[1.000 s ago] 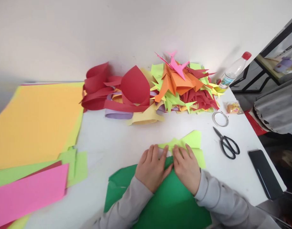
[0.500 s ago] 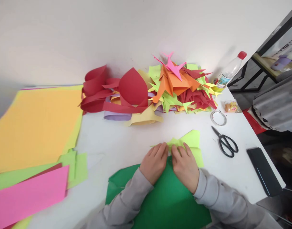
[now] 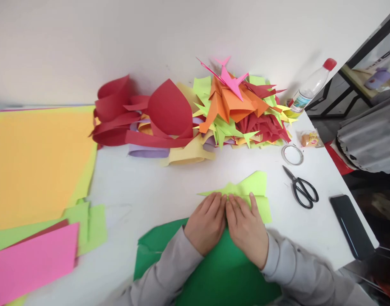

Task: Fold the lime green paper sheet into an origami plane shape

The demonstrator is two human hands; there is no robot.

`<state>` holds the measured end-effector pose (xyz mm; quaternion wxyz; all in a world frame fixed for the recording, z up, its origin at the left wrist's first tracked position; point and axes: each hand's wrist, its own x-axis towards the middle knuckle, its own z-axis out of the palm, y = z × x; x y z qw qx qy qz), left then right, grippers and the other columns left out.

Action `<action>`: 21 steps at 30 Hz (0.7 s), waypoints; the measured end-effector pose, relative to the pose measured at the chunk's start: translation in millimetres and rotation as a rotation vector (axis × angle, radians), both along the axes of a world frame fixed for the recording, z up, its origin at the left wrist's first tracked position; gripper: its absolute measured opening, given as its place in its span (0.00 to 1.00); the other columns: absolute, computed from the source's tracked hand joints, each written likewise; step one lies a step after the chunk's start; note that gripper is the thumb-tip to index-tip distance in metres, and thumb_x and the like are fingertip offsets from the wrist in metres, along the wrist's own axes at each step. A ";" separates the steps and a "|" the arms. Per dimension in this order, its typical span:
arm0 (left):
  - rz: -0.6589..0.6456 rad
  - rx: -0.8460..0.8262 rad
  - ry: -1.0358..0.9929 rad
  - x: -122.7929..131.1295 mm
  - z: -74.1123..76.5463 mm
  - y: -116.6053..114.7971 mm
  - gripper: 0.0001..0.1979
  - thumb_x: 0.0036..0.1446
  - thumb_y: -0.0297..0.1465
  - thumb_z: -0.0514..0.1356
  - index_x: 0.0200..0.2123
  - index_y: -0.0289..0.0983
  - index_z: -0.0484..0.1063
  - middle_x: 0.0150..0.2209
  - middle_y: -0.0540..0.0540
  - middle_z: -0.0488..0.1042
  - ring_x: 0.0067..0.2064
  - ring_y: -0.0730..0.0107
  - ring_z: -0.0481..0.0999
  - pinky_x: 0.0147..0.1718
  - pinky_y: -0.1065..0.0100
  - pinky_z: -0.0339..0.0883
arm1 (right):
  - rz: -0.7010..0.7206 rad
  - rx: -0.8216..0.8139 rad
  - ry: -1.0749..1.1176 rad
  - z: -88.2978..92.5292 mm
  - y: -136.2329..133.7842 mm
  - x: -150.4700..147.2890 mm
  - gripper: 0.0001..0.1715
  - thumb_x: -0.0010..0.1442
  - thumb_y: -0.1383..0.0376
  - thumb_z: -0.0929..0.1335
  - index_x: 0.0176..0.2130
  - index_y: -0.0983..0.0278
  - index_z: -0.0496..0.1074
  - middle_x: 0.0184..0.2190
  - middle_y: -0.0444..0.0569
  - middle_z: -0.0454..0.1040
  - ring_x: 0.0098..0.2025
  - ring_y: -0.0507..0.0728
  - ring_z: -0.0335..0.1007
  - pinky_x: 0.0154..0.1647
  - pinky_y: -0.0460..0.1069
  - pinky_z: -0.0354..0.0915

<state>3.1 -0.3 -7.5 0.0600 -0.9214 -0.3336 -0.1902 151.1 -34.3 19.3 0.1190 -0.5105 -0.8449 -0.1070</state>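
Note:
A light green folded paper (image 3: 254,185) with a pointed left end lies on the white table, partly over a dark green sheet (image 3: 233,272). My left hand (image 3: 206,221) presses on its near edge, fingers together and bent over the paper. Beside it, almost touching, my right hand (image 3: 247,225) also rests on the folded paper, its fingers close together and one a little apart. The part of the paper beneath both hands' fingertips is hidden.
Black scissors (image 3: 300,187), a tape roll (image 3: 292,155), a wrapped snack (image 3: 310,139) and a phone (image 3: 352,227) lie right. Behind are red paper bands (image 3: 170,108), folded paper figures (image 3: 228,104) and a bottle (image 3: 309,91). Yellow-orange sheets (image 3: 38,161) and a pink sheet (image 3: 35,265) lie left.
My hands have moved closer together along the light green paper, and the fingers of my right hand lie flatter. The view has shifted slightly, so the objects at left sit further left.

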 end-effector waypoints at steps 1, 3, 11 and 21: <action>-0.005 0.004 -0.002 -0.6 0.5 0.2 0.19 0.61 0.25 0.47 0.48 0.21 0.72 0.46 0.30 0.74 0.51 0.50 0.70 0.51 0.52 0.67 | 0.007 0.003 -0.005 0.3 0.7 -0.9 0.20 0.64 0.73 0.55 0.50 0.76 0.69 0.49 0.62 0.73 0.54 0.62 0.65 0.65 0.66 0.46; 0.003 -0.001 -0.016 -1.5 1.2 0.3 0.19 0.61 0.26 0.48 0.48 0.20 0.71 0.46 0.30 0.74 0.51 0.49 0.69 0.51 0.53 0.67 | 0.016 0.015 -0.028 0.7 2.3 -2.8 0.20 0.64 0.74 0.55 0.48 0.78 0.69 0.47 0.64 0.74 0.53 0.62 0.67 0.65 0.64 0.46; 0.052 -0.097 -0.040 -3.8 -2.5 -1.9 0.21 0.63 0.32 0.50 0.52 0.22 0.68 0.48 0.29 0.72 0.52 0.50 0.68 0.51 0.54 0.66 | -0.058 0.008 -0.066 2.8 -0.1 -7.1 0.18 0.63 0.74 0.56 0.47 0.76 0.68 0.48 0.63 0.74 0.51 0.61 0.69 0.66 0.62 0.47; 0.093 -0.039 -0.046 0.1 2.2 0.1 0.20 0.62 0.31 0.51 0.51 0.23 0.69 0.46 0.30 0.74 0.51 0.50 0.71 0.48 0.55 0.69 | 0.000 -0.223 0.131 20.6 24.9 25.0 0.15 0.64 0.71 0.62 0.50 0.69 0.67 0.31 0.50 0.76 0.45 0.58 0.68 0.65 0.63 0.47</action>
